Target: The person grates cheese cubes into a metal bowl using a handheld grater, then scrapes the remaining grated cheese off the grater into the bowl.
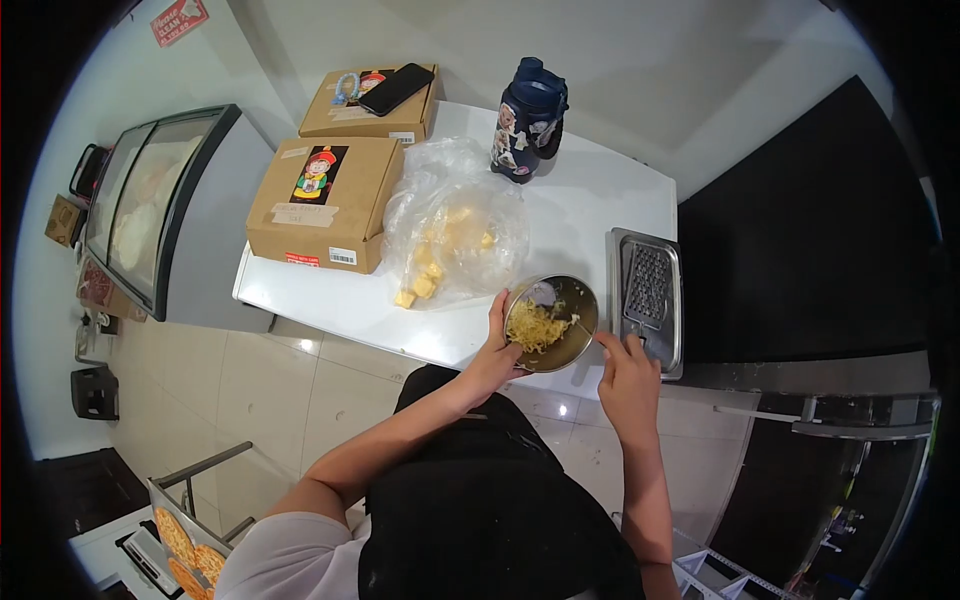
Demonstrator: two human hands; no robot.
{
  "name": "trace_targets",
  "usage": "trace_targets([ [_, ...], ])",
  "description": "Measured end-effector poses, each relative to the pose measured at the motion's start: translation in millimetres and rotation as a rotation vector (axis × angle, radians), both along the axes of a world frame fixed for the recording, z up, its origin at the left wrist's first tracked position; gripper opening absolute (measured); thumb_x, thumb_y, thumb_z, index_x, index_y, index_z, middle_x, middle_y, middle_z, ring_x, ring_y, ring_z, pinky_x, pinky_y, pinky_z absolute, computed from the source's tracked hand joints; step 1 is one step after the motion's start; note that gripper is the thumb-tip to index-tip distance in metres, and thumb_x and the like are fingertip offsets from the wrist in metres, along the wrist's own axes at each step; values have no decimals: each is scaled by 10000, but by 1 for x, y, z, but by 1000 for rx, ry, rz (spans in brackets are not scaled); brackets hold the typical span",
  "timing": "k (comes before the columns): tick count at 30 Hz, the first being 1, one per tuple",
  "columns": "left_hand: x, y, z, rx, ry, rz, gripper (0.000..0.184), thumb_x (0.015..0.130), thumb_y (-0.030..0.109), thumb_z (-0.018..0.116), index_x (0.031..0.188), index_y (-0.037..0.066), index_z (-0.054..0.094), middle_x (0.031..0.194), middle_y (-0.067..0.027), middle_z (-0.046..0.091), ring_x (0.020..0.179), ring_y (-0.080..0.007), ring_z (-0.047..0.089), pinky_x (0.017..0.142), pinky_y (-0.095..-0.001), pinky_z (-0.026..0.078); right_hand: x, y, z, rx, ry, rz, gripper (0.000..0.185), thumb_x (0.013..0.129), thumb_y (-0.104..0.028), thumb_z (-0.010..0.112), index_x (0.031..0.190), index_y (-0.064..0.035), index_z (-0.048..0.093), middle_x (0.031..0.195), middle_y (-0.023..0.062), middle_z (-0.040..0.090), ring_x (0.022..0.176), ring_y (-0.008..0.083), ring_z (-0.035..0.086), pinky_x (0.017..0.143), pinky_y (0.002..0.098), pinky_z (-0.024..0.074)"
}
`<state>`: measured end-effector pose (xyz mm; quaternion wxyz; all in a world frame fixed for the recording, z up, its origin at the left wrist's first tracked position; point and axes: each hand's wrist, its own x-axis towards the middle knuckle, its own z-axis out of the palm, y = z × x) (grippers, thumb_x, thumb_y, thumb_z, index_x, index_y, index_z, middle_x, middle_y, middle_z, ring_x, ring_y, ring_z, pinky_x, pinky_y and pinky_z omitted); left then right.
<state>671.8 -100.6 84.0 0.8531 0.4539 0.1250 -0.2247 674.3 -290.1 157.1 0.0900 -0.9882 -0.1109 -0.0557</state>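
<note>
My left hand (pixel 493 362) grips the rim of a metal bowl (pixel 572 362), tilted towards me at the table's front edge. Yellow shreds, resembling grated cheese (pixel 533 328), lie inside with a whitish patch beside them. At the bowl's right rim, the closed fingers of my right hand (pixel 628 385) hold a thin metal utensil (pixel 584 327) that reaches into the bowl. Whether it is a spoon or a fork cannot be made out. Just beyond the bowl, a clear plastic bag (pixel 455 215) lies around and beside several yellow chunks (pixel 425 286).
A metal grater (pixel 648 285) rests in a steel tray (pixel 673 345) at the right. Two cardboard boxes (pixel 355 200) stand on the left of the white table (pixel 590 195), with a phone (pixel 397 90) on the rear one. A dark blue bottle (pixel 527 120) stands at the back.
</note>
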Motion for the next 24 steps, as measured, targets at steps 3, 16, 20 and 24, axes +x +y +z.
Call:
trace_targets([
  [3, -1, -2, -4, -12, 28, -20, 874, 839, -114, 316, 1474, 361, -50, 1493, -158, 179, 1240, -320, 441, 878, -374, 526, 2, 5, 11, -37, -39, 42, 335, 787, -7, 546, 1086, -134, 626, 851, 56, 464, 649, 219, 508, 670, 332, 373],
  [16, -17, -4, -9, 13, 96, -85, 801, 881, -79, 311, 1468, 335, -43, 1471, -182, 190, 1241, -373, 416, 888, -437, 525, 50, 62, 11, -615, 168, 211, 158, 722, -70, 608, 852, -29, 688, 757, 106, 588, 632, 235, 597, 609, 328, 444],
  [20, -26, 7, -6, 6, 100, -80, 796, 880, -74, 322, 1471, 316, -40, 1469, -179, 196, 1263, -376, 386, 881, -447, 527, 78, 43, 13, -456, 511, 215, 134, 712, -151, 661, 791, -62, 723, 779, 130, 676, 703, 261, 651, 674, 353, 501],
  [24, -28, 19, 3, -71, 165, -79, 813, 846, -80, 335, 1472, 270, -47, 1483, -179, 159, 1266, -382, 376, 869, -458, 529, 80, 16, -8, -50, 850, 250, 172, 721, -174, 680, 858, -88, 742, 809, 156, 685, 754, 282, 657, 725, 374, 515],
])
